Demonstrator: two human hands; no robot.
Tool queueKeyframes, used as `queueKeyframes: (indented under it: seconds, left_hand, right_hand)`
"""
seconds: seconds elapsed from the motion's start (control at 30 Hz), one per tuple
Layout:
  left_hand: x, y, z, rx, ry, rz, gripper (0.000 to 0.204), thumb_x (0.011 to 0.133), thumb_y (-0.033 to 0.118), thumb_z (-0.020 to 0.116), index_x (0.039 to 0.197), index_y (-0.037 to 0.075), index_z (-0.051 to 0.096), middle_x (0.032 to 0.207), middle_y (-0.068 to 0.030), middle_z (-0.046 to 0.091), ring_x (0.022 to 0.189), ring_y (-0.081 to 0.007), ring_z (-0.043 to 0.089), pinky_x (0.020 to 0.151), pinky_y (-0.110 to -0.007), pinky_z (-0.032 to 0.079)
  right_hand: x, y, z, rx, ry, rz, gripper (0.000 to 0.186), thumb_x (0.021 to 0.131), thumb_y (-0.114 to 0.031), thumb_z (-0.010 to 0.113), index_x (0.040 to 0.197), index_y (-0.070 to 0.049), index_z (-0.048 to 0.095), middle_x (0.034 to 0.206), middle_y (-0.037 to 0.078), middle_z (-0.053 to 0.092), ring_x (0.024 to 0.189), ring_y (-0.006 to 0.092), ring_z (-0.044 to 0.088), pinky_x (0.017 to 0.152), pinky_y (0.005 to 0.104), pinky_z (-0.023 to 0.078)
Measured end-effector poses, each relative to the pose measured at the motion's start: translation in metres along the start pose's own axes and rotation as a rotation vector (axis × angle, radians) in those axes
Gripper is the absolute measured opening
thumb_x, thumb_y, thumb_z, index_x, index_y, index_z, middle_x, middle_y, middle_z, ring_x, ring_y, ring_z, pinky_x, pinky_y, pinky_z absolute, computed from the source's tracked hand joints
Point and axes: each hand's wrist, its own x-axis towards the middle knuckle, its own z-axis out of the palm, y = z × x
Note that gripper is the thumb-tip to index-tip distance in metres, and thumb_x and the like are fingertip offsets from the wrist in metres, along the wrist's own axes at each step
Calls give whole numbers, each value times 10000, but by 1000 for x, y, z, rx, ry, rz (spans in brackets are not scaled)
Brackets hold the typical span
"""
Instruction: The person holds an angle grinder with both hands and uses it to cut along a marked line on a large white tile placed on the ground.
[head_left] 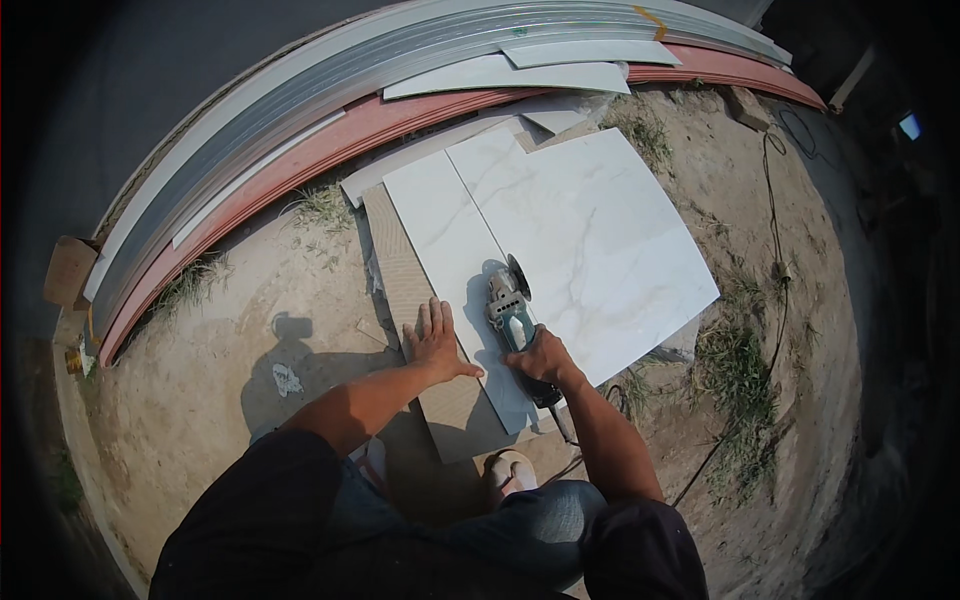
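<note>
A large white marble-look tile [625, 235] lies in front of me, with a notch at its far edge. A thin dark straight line runs from that edge toward an angle grinder [512, 310]. My right hand [545, 358] is wrapped round the grinder's body, and its disc [519, 275] stands on edge beside the line. My left hand [436, 345] lies flat with fingers spread, at the left edge of the tile strip. Under that strip a tan ridged board [395, 230] sticks out. Whether the disc touches the tile cannot be made out.
Long metal profiles [400, 60] and red-pink boards [270, 175] are stacked along the far side, with white offcuts [510, 75] on top. A dark cable [775, 250] trails over dirt and grass at right. My feet are close to the tile's near edge.
</note>
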Motion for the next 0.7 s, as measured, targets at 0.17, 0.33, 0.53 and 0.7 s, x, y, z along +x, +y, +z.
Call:
queueKeyframes:
  seconds: [0.17, 0.33, 0.53, 0.7]
  left_hand:
    - [-2, 2, -2, 1, -9, 0, 1542, 536, 723, 812, 1532, -15, -104, 1623, -212, -102, 1500, -385, -111, 1115, -709, 97]
    - [1, 5, -1, 10, -15, -23, 1557, 516, 726, 819, 1541, 16, -114, 1626, -200, -105, 1502, -379, -105, 1135, -684, 90]
    - [1, 1, 1, 5, -1, -16, 1562, 514, 743, 807, 1540, 17, -120, 1629, -190, -107, 1504, -370, -99, 1140, -679, 88]
    - [1, 2, 2, 4, 1, -9, 1561, 519, 745, 805, 1538, 16, -126, 1627, -191, -113, 1504, -371, -100, 1137, -686, 87]
  right_hand:
    - [-10, 1, -3, -8, -5, 18, 865, 679, -459, 806, 1177, 178, 499, 1066, 345, 650, 1023, 409, 670, 867, 416, 534]
    - [-2, 5, -1, 30, -1, -16, 816, 682, -437, 803, 1153, 176, 544, 1054, 334, 660, 999, 405, 678, 849, 415, 541]
    - [-8, -4, -2, 31, 27, 12, 747, 689, -404, 795, 1130, 160, 581, 1038, 320, 673, 993, 399, 683, 848, 417, 542]
    - [-5, 6, -1, 40, -26, 11, 773, 698, -423, 780, 1157, 156, 552, 1069, 323, 661, 1022, 402, 670, 875, 413, 534]
